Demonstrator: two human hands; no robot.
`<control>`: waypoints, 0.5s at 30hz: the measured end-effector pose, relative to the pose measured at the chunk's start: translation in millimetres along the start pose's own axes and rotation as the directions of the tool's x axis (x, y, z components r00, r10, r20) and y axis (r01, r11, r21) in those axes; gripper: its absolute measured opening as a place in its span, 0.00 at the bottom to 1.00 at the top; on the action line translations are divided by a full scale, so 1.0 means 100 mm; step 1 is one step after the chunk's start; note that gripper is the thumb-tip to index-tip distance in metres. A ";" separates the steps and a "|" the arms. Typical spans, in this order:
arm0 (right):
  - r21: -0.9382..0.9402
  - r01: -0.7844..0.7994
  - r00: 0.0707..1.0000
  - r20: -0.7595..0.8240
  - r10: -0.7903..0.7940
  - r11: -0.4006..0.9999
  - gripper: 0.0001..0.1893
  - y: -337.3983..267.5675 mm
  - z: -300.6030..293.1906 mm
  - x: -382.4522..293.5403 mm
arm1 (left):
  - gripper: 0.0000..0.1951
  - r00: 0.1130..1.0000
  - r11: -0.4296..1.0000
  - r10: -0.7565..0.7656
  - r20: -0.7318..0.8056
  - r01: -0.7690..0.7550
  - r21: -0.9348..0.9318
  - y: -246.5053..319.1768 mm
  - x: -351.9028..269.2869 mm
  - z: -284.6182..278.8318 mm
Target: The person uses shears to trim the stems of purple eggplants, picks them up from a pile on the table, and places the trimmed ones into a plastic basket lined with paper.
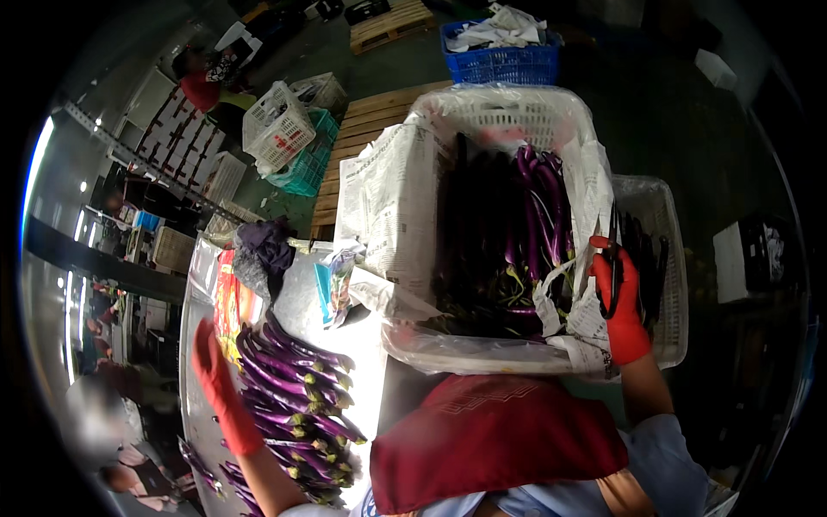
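Note:
My left hand [223,394], in a red rubber glove, is beside the left ends of a pile of purple eggplants [294,388] on the metal table. It holds nothing that I can see. My right hand [623,310], gloved the same way, grips black-handled scissors [608,291] with the tips pointing away from me. It is over the right edge of a large white plastic crate [536,110], lined with clear film and newspaper [397,207]. Long eggplants [543,207] lie inside this crate, many in deep shadow.
Right of the lined crate stands another pale crate [669,258] holding dark, long produce. A dark cloth [265,249] and a plastic packet [336,284] lie on the table [297,278]. Beyond are a wooden pallet [368,116], a blue crate [501,64] and a person [200,87].

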State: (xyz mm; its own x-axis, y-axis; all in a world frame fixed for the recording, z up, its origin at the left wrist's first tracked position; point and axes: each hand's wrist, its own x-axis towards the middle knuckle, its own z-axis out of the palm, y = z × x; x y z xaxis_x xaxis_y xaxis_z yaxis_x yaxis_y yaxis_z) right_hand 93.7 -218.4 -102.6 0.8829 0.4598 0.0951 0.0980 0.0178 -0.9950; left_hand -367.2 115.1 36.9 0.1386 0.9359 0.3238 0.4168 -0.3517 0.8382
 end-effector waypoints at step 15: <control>0.221 -0.053 0.996 -0.062 0.068 0.974 0.16 0.05 -0.07 0.04 | 0.23 0.533 0.705 -0.433 0.727 -0.301 0.642 -0.97 -0.70 4.73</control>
State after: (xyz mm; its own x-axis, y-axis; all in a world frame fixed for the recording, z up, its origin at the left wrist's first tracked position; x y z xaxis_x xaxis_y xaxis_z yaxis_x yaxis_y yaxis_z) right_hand 100.9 -222.6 -106.5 0.9144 0.4037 0.0287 -0.0528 0.1893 -0.9805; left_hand 8.0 92.8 -274.7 0.5462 0.6647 -0.5098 0.8286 -0.5181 0.2121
